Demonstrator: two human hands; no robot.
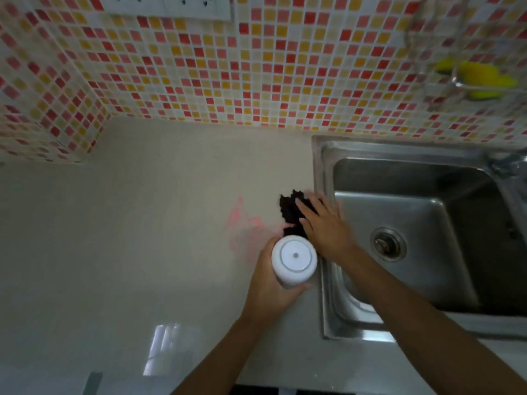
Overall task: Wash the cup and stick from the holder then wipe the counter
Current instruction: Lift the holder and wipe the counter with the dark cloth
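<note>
While the left hand (268,283) fingers wrap a smooth, rigid white cup (294,259) at frame centre, the right hand (325,226) presses flat on a soft dark cloth (289,210) on the worktop (142,238).

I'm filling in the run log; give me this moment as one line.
phase: wiping counter | left hand: holds white cup | right hand: flat on dark cloth beside sink | pink smear: present

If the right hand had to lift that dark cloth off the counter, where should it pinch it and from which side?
Probably from above, at the bunched ridge of the dark cloth left of the right hand. The cloth lies crumpled flat on the counter beside the sink rim, so there is no edge to slide under; raised folds give fingers purchase. The left hand holds the white cup, so that side is crowded.
</note>
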